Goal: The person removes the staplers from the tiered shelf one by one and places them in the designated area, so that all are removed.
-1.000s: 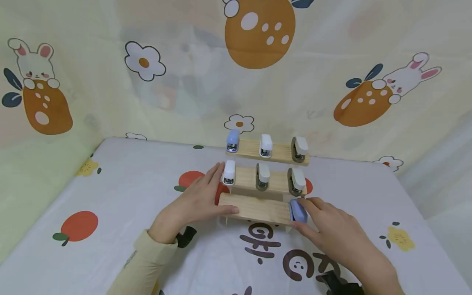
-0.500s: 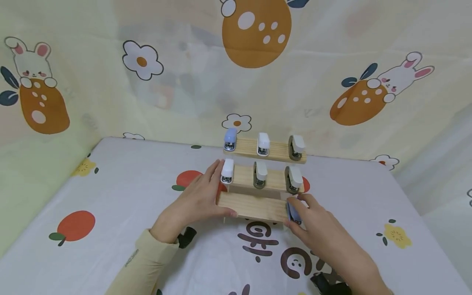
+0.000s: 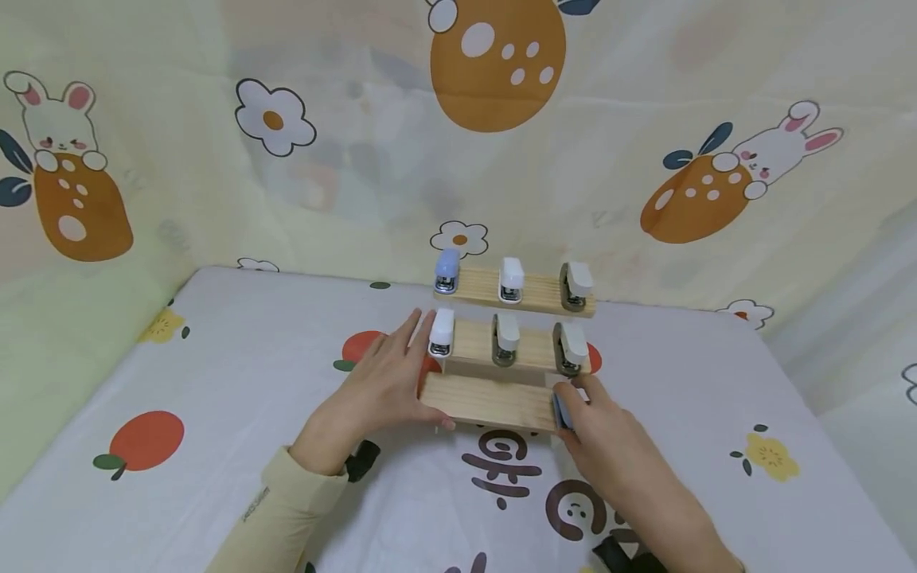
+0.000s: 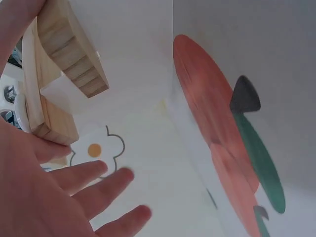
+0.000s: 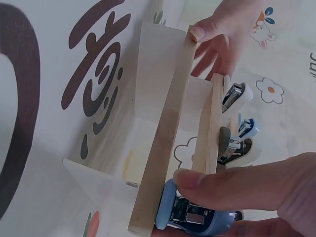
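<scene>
My right hand pinches a small blue stapler at the right end of the front wooden board; the thumb shows on it in the right wrist view, and the fingers are mostly hidden. The stapler's base lies against the board. My left hand rests at the board's left end, its thumb touching the front edge and its fingers spread and straight. On the middle board stand a white stapler and two grey-and-white staplers.
The back board carries a blue stapler, a white stapler and a grey-and-white stapler. Pale side panels hold up the tiers. A patterned cloth covers the table, and a printed curtain hangs behind.
My right hand has shifted left with the blue stapler, bringing it closer onto the front board's right end. My left hand has hardly moved. The view has shifted slightly.
</scene>
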`<state>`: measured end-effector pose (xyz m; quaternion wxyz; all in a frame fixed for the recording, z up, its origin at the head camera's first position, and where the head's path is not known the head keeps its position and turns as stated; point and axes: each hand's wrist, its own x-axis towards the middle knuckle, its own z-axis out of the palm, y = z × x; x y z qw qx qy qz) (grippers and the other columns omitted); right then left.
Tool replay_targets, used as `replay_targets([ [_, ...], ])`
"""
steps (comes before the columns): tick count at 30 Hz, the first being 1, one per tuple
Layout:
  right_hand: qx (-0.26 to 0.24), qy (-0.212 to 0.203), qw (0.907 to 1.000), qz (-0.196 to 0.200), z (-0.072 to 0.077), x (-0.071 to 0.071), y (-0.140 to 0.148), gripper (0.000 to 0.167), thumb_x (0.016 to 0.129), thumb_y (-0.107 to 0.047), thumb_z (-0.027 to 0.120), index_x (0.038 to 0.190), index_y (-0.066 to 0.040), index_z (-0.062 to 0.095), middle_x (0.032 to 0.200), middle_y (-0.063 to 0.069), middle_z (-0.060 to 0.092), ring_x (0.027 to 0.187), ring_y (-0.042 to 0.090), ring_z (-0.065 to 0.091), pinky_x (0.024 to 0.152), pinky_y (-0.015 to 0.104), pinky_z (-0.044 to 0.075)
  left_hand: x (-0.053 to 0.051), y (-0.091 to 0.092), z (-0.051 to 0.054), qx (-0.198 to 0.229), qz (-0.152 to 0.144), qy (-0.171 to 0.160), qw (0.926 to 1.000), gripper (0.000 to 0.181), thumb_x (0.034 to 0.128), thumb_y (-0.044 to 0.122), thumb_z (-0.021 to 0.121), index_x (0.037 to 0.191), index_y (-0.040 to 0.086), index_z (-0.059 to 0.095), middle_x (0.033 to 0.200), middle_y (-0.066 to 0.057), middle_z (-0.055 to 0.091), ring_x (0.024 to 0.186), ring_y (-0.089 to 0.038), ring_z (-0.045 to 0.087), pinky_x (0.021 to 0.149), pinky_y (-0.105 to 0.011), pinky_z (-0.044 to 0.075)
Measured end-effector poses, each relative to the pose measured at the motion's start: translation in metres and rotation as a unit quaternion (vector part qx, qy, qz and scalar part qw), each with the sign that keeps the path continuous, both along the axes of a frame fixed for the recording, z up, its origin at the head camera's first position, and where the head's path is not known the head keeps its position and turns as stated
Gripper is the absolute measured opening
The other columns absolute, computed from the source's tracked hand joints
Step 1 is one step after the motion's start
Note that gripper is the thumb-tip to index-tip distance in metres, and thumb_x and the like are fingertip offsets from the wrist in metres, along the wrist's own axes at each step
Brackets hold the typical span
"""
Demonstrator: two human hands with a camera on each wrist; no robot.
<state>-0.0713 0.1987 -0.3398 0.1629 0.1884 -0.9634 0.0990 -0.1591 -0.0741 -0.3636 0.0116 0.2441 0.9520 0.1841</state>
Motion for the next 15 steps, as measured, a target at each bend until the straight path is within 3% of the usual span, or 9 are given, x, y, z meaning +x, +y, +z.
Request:
replay_targets([
  [8, 0.010, -0.050, 0.9980, -0.036, 0.0005, 0.0036, -0.0067, 0.060, 0.072, -0.001, 0.085, 0.125, 0.004, 0.055, 0.123, 0.025, 0.053, 0.064, 0.025, 0.064, 0.052, 0.035, 0.054, 0.0015, -0.0001, 0.0019, -0.055, 0.011, 0.045, 0.9974, 0.143, 0.0576, 0.076, 0.079, 0.160, 0.007, 0.007, 0.167, -0.017, 0.007, 0.156, -0.034, 0.003, 0.125, -0.057, 0.005],
  [15, 0.029, -0.013, 0.9987, -0.040, -0.0026, 0.0041, -0.0099, 0.058, 0.070, 0.002, 0.085, 0.118, 0.005, 0.054, 0.117, 0.026, 0.054, 0.060, 0.023, 0.061, 0.049, 0.035, 0.052, 0.0013, 0.0019, 0.0011, -0.072, 0.009, 0.074, 0.9946, 0.145, 0.0554, 0.079, 0.078, 0.159, 0.005, 0.008, 0.168, -0.013, 0.002, 0.156, -0.031, 0.001, 0.124, -0.057, 0.002],
])
